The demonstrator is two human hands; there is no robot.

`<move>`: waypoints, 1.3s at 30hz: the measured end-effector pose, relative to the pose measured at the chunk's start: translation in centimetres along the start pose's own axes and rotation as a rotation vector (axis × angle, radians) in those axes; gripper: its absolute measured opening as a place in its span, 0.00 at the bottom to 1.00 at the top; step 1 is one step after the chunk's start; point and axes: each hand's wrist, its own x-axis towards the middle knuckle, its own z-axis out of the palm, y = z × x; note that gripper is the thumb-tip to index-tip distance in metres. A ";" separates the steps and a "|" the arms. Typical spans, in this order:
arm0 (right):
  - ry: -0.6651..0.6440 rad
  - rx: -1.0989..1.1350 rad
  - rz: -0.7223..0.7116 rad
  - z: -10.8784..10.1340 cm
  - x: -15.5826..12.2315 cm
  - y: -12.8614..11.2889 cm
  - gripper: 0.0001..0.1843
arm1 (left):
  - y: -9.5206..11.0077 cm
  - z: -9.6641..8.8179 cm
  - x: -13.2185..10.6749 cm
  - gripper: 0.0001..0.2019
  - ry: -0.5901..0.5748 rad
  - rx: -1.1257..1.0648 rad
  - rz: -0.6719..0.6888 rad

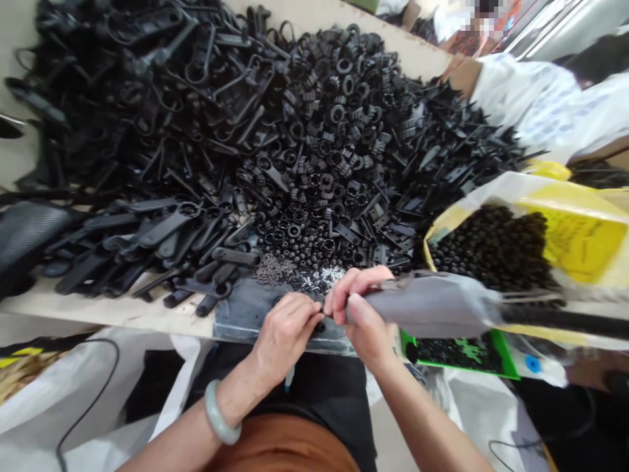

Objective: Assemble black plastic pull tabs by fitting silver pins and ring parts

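Observation:
My right hand (367,328) wraps around the grey body of an electric screwdriver (432,305), which lies level with its black cable end to the right. Close to its front end, the fingers of my left hand (289,324) are pinched together at a small dark piece that they mostly hide. Both hands are over a dark work mat (246,311) at the table's front edge. Just beyond the fingertips are a small pile of silver screws (322,278) and a pile of brownish small pins or screws (274,269).
Black plastic rings (339,115), long black handles (170,223) and flat black pieces (393,229) are heaped across the table. At right stands a yellow-edged bag of black beads (491,249), with a green tray (462,354) below it. A white sack (570,111) sits behind.

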 end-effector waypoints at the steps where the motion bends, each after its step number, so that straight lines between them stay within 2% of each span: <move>1: 0.043 0.020 -0.046 -0.5 0.1 -0.4 0.06 | -0.1 0.1 0.0 0.05 0.006 0.013 0.016; 4: 0.192 0.000 -0.159 -3.0 0.3 -1.2 0.05 | -0.3 0.4 -0.1 0.05 0.042 0.061 0.068; 7: 0.301 -0.068 -0.126 -5.5 0.1 -0.8 0.04 | -0.2 0.6 -0.3 0.07 0.057 0.123 0.092; 10: 0.327 -0.072 -0.097 -6.8 -0.6 0.2 0.05 | 0.0 0.6 -0.5 0.11 0.040 0.174 0.095; 15: 0.274 -0.015 -0.053 -6.5 -2.0 0.7 0.05 | 0.2 0.5 -0.6 0.19 -0.001 0.190 0.063; 20: 0.256 -0.007 -0.016 -6.2 -3.0 1.1 0.06 | 0.4 0.5 -0.5 0.23 0.027 0.179 0.085; 28: 0.221 0.003 -0.047 -6.4 -2.3 1.1 0.06 | 0.5 0.1 -0.4 0.24 0.054 0.164 0.110; 39: 0.237 -0.005 -0.051 -6.2 -2.6 1.4 0.06 | 0.5 -0.1 -0.6 0.24 0.071 0.165 0.091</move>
